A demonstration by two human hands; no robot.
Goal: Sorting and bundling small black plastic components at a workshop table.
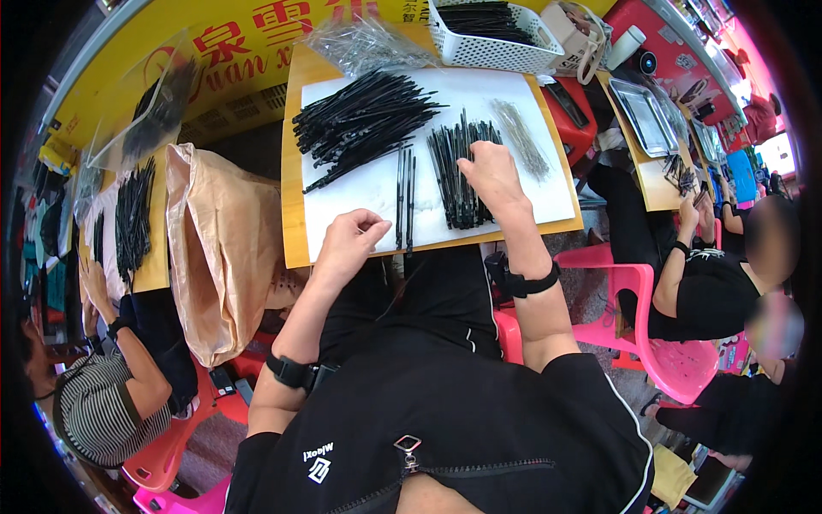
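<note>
My left hand [347, 244] is at the near edge of a white sheet, with thumb and fingertips pinched together. Whether anything thin is between them I cannot make out. Just right of it a few thin black sticks [405, 197] lie side by side, lengthwise toward me. My right hand [495, 176] is over a dense row of black sticks [462, 206], its fingers curled down onto their upper part. What its fingertips hold is hidden. A large loose heap of similar black sticks [364, 120] lies farther back on the left. Beside my right hand is a bundle of thin clear strips [520, 137].
The white sheet [342, 199] covers a wooden table [294, 171]. Behind are a clear plastic bag [368, 47] and a white basket [497, 53] of black sticks. A tan sack [218, 248] stands left. Other people work at tables on both sides; a pink chair [642, 317] is right.
</note>
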